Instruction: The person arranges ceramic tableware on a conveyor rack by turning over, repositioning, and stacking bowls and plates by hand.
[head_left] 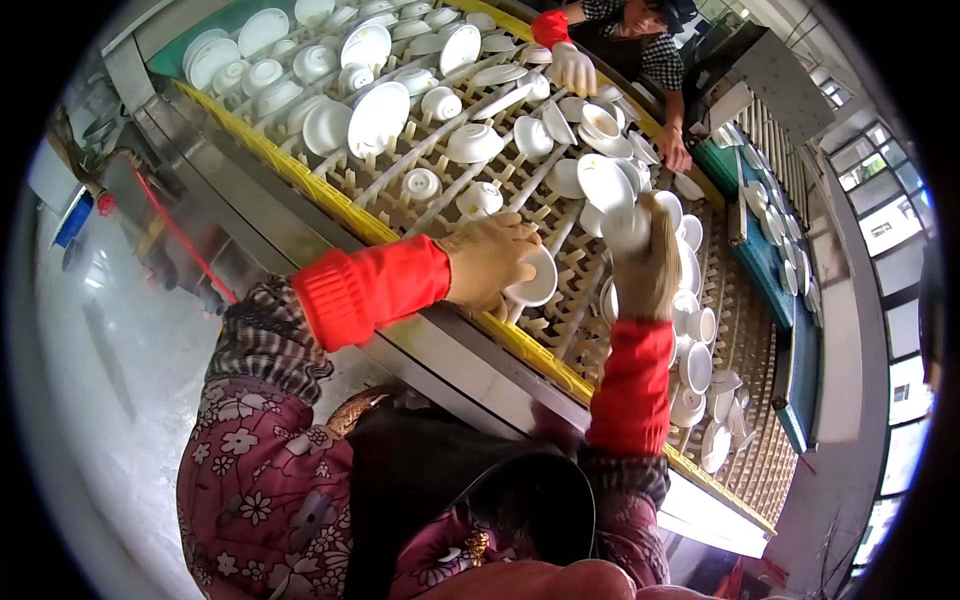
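Gloved in tan with a red cuff, my left hand reaches over the yellow edge of a pegged conveyor rack. Its fingers are closed on a small white bowl, which is tipped with its hollow side showing. To the right, my right hand wears the same kind of glove and grips a white bowl at its side. Just behind that bowl stands a tilted white plate. More white bowls stand stacked on their sides beside my right forearm.
Several white plates and bowls cover the rack's far left part. Across the rack a co-worker's gloved hand and other hand reach over dishes. A green belt with more dishes runs along the right. The metal frame borders my side.
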